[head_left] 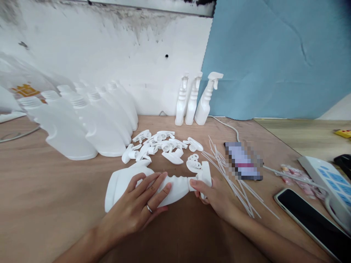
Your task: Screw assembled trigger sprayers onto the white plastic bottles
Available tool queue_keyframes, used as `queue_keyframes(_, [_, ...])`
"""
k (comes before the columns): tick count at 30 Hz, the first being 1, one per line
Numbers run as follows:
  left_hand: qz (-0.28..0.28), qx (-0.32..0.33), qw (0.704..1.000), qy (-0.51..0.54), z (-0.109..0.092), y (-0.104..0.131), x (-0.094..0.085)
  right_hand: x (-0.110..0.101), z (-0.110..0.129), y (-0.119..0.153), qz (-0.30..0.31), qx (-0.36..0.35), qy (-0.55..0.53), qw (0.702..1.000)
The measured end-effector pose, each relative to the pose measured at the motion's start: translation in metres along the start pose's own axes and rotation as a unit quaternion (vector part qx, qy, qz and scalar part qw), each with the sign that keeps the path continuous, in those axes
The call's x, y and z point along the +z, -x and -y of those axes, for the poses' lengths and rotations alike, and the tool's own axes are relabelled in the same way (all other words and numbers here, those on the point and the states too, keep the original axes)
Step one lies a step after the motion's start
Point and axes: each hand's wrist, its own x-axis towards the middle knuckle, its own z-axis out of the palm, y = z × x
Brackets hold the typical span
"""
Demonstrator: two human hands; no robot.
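Observation:
A white spray bottle (120,186) lies on its side above the table's near edge, its neck pointing right. My left hand (145,199), with a ring on one finger, wraps over the bottle's body. At the neck, my right hand (210,193) grips the trigger spray head (205,171), thumb on its collar. The head sits on the bottle's mouth; how tightly, I cannot tell. Just beyond the bottle lies a pile of loose white spray heads (164,144). Small white rings (193,160) are heaped close to the held head.
Several open white bottles (109,135) stand at the left. Three bottles with spray heads (202,109) stand against the wall. Thin white tubes (236,190) lie right of my hands, near a lit phone (242,160), a dark phone (309,219), a power strip (326,175) and a cable (227,126).

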Motion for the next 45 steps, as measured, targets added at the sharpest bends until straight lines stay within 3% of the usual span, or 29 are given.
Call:
queue_keyframes(7, [0.009,-0.037,0.999,0.028,-0.005,-0.004,-0.004,-0.004,-0.001,-0.002,0.019,0.006,0.028,0.999])
queue_keyframes(14, [0.169,-0.080,0.982,0.035,-0.003,-0.046,-0.022,-0.004,0.003,-0.002,0.031,-0.002,0.013,0.999])
queue_keyframes(20, [0.290,-0.116,0.947,0.081,-0.001,-0.074,-0.019,-0.005,0.003,-0.001,0.046,0.000,0.054,0.997])
queue_keyframes(27, [0.289,-0.125,0.940,0.130,-0.008,-0.074,-0.009,-0.006,0.005,-0.001,0.061,-0.008,0.062,0.996])
queue_keyframes(31, [0.281,-0.128,0.942,0.130,-0.008,-0.073,-0.014,-0.007,0.003,0.000,0.053,-0.013,0.026,0.998])
queue_keyframes(34, [0.274,-0.140,0.939,0.153,0.001,-0.071,-0.028,-0.008,-0.004,-0.001,0.035,-0.021,-0.055,0.998])
queue_keyframes(38, [0.307,-0.219,0.907,0.185,0.028,-0.067,-0.057,-0.011,-0.015,-0.003,0.007,-0.041,-0.176,0.984])
queue_keyframes(41, [0.341,-0.260,0.875,0.222,0.051,-0.066,-0.075,-0.014,-0.016,-0.003,0.042,-0.087,-0.179,0.979])
queue_keyframes(43, [0.308,-0.290,0.876,0.231,0.063,-0.067,-0.080,-0.017,-0.013,-0.002,0.060,-0.135,-0.107,0.983])
queue_keyframes(45, [0.204,-0.350,0.889,0.214,0.075,-0.070,-0.078,-0.020,-0.009,-0.003,0.019,-0.189,0.039,0.981])
